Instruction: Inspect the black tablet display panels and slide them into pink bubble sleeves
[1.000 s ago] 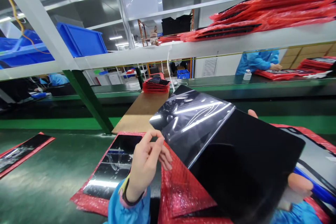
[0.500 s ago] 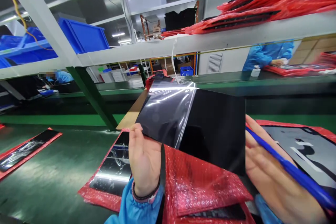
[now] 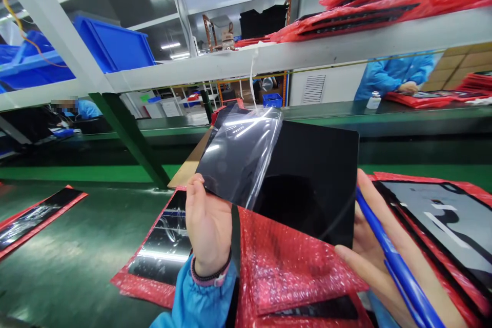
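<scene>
Raised and tilted in front of me is a flat black glossy panel. Clear plastic film covers its left part, with a loose, curled edge crossing the panel. My left hand grips the panel's left lower corner between thumb and fingers. At the right edge my right hand holds the panel, thumb near its lower corner. A blue pen is tucked along that hand. Below the panel lies a red bubble-wrap bag, with another dark panel partly showing under it.
On the green bench, a black panel on red wrap lies left of my hands, a narrower one farther left. A grey-backed panel lies right. Overhead runs a white shelf beam. A co-worker's blue sleeves show across the line.
The film's loose edge has shifted left and curled more, baring slightly more of the panel. My right thumb has come into sight at the panel's lower right, and the pen now points more steeply.
</scene>
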Demonstrator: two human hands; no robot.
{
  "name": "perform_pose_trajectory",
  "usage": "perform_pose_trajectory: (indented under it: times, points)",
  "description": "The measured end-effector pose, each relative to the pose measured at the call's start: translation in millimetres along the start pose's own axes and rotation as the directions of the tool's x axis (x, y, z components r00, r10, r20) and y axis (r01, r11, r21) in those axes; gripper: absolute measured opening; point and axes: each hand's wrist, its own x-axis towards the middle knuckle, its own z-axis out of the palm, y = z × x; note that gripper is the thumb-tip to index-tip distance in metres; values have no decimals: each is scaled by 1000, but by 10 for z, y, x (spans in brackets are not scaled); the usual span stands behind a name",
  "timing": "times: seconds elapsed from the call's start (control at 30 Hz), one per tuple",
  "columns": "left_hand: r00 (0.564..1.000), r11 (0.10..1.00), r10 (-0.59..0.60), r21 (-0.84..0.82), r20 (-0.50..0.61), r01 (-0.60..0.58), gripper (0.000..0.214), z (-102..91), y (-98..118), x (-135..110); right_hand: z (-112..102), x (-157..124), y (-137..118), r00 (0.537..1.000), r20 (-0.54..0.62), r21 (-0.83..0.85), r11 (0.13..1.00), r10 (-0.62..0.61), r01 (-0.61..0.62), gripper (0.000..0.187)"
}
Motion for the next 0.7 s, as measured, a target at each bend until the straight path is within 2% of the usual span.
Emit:
perform_pose_trajectory:
  times: [0.1, 0.2, 0.37, 0.5, 0.6, 0.7]
  points:
    - [1000, 1000, -26, 10, -15, 26, 7, -26, -37, 103, 49, -54, 7, 995, 93, 155, 986, 39, -53, 84]
    - [998, 999, -46, 25, -34, 47, 8, -73, -62, 168, 144, -105, -9, 995, 79, 233, 969, 61, -78, 77]
    - [996, 997, -23, 75, -86, 30, 10, -125, -73, 203, 218, -141, 0, 992, 105, 207, 974, 68, -89, 84]
    - [997, 996, 21, 87, -75, -14, 11, -106, -89, 215, 197, -128, 45, 993, 58, 152, 983, 99, -107, 83]
    - [996, 997, 34, 77, -79, -28, 10, -98, -118, 254, 169, -87, 47, 997, 45, 88, 994, 55, -58, 63]
    - [991, 995, 70, 83, -116, -60, 8, -111, -126, 313, 141, -45, -15, 998, 57, -172, 984, -31, 40, 24]
